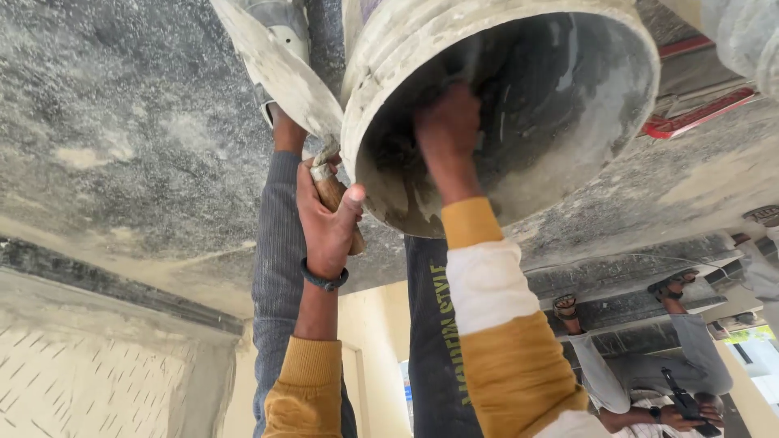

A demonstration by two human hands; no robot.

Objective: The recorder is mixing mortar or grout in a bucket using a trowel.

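One bucket, mortar-caked, tipped on its side on the grey floor. Right hand deep inside it against the wall; grip there too smeared to tell. Left hand wrapped tight round one trowel's wooden handle, beside the rim. One other person seated well apart.

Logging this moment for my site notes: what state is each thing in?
Bucket: tipped on its side, mouth toward the camera, caked with grey mortar.
Trowel: blade coated in mortar, wooden handle gripped.
Left hand: closed on the trowel handle.
Right hand: reaching inside the bucket; grip unclear.
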